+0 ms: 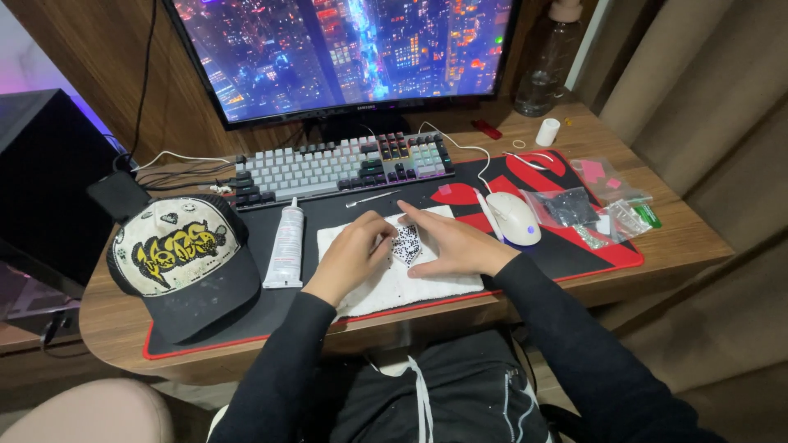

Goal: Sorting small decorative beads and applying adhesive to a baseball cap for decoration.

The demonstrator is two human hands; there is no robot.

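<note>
Resting on a white cloth spread over the black and red desk mat, both hands frame a small patch of black and white beads. The beads lie between the hands, on the cloth's upper middle. The left hand sits just to their left with its fingers curled loosely, fingertips at the patch's edge; whether it pinches anything cannot be told. The right hand lies open and flat just to the right, its forefinger stretched along the top of the beads and its thumb below them.

A white glue tube lies left of the cloth, and beyond it a black and white cap with a yellow design. A white mouse sits near the right hand, with clear plastic bags further right. A keyboard and a monitor stand at the back of the wooden desk.
</note>
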